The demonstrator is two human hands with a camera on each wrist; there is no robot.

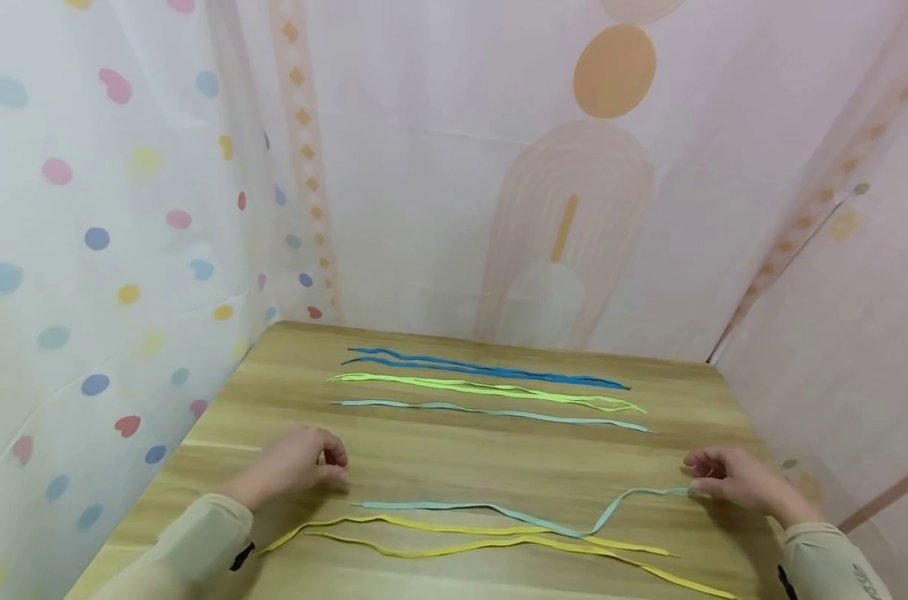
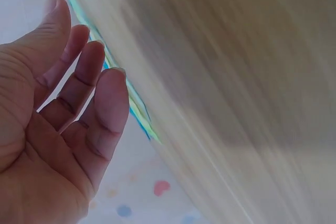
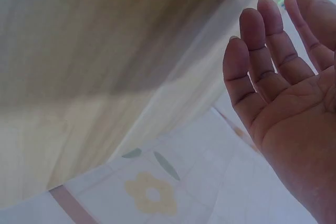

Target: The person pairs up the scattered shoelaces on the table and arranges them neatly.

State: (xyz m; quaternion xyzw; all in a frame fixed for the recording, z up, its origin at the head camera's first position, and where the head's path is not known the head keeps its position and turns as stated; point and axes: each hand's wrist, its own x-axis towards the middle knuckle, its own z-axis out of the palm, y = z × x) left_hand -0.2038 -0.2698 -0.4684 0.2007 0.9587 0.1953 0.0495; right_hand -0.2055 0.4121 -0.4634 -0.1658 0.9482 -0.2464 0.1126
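Observation:
A pale mint-green shoelace (image 1: pixel 434 506) lies across the near part of the wooden table, its right part bending upward in a curve. My right hand (image 1: pixel 739 482) is at that right end, which meets the thumb; a gap shows between thumb and fingers. The right wrist view shows the fingers (image 3: pixel 252 30) loosely bent, with no lace seen between them. Near the lace's left end, my left hand (image 1: pixel 292 467) hovers with relaxed fingers, holding nothing. Two yellow shoelaces (image 1: pixel 461 527) lie just in front, the mint lace's dip touching or crossing the upper one.
Farther back lie blue shoelaces (image 1: pixel 491 369), neon yellow-green shoelaces (image 1: pixel 454 385) and another mint shoelace (image 1: pixel 491 412), roughly parallel. A spotted curtain (image 1: pixel 123 208) hangs at left, patterned curtains (image 1: pixel 423 192) behind and at right. The wooden table (image 1: pixel 514 458) ends at them.

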